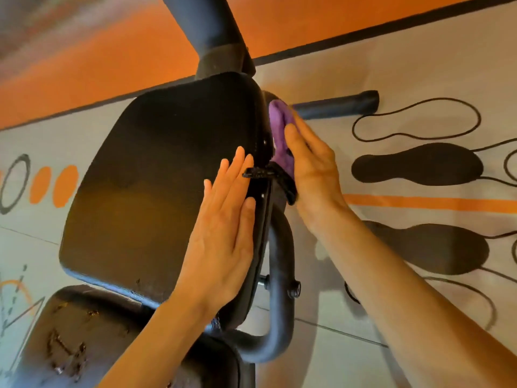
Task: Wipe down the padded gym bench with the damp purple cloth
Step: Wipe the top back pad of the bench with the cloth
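Note:
The black padded bench pad (156, 186) fills the middle of the head view, tilted, with a torn strip of black covering (268, 175) sticking out at its right edge. My left hand (223, 236) lies flat on the pad's right side, fingers together and holding nothing. My right hand (310, 169) presses the purple cloth (279, 130) against the pad's right side edge. Part of the cloth is hidden under my palm. A second, worn pad (84, 337) sits at the lower left, its surface cracked.
The bench's black tube frame (279, 289) curves under the pad's right side, with bolts on it. A thick upright post (212, 29) rises at the top. A foot bar (338, 105) lies on the grey floor mat (419, 65) with orange and black markings.

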